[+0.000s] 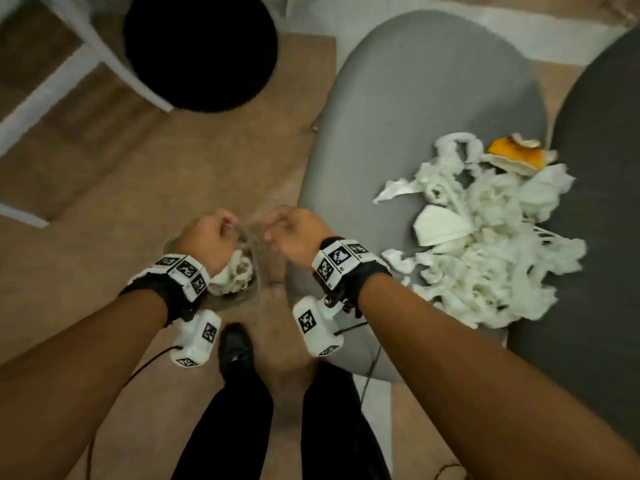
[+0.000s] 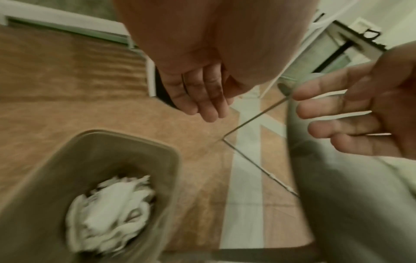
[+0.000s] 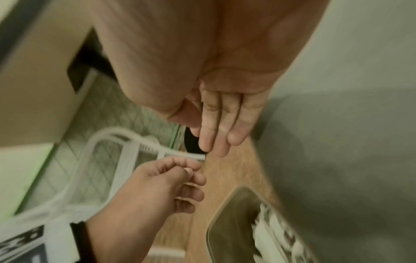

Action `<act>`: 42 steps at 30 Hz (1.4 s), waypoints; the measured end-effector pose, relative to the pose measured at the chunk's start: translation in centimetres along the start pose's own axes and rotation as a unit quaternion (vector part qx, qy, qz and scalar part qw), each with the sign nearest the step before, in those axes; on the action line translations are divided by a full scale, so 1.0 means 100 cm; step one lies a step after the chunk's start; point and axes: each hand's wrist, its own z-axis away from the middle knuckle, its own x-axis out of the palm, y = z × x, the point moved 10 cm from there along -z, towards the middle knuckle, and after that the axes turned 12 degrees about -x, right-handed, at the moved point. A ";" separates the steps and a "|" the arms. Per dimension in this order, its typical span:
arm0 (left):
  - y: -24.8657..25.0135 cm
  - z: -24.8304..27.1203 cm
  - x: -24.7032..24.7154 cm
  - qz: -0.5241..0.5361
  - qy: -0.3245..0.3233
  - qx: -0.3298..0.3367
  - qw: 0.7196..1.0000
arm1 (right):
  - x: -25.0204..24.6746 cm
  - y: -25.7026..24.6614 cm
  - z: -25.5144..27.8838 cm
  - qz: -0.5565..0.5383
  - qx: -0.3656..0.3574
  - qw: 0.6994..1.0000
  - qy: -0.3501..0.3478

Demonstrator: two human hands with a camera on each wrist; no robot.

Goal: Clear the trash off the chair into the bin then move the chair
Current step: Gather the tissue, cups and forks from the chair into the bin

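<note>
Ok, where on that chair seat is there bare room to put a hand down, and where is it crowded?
Bare grey seat runs from the far rounded edge down to the pile, and along the near-left edge beside the right hand. The tissue heap and orange peel crowd the right side against the dark backrest. The bin already holds tissue.

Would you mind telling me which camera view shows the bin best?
The left wrist view: the bin shows its rounded rim, inner walls and white tissues inside, though blurred. The right wrist view catches only a corner at the frame's edge. In the head view, the hands hide most of it.
</note>
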 end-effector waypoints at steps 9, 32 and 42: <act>0.265 0.094 0.142 -0.095 -0.066 0.279 0.953 | -0.235 0.115 0.127 0.041 0.056 0.969 0.239; 0.204 0.083 0.086 -0.015 0.012 0.150 0.988 | -0.268 0.104 0.091 0.254 0.008 0.933 0.255; 0.117 0.071 0.044 0.085 0.034 0.070 0.993 | -0.180 0.059 0.085 0.154 -0.004 0.972 0.179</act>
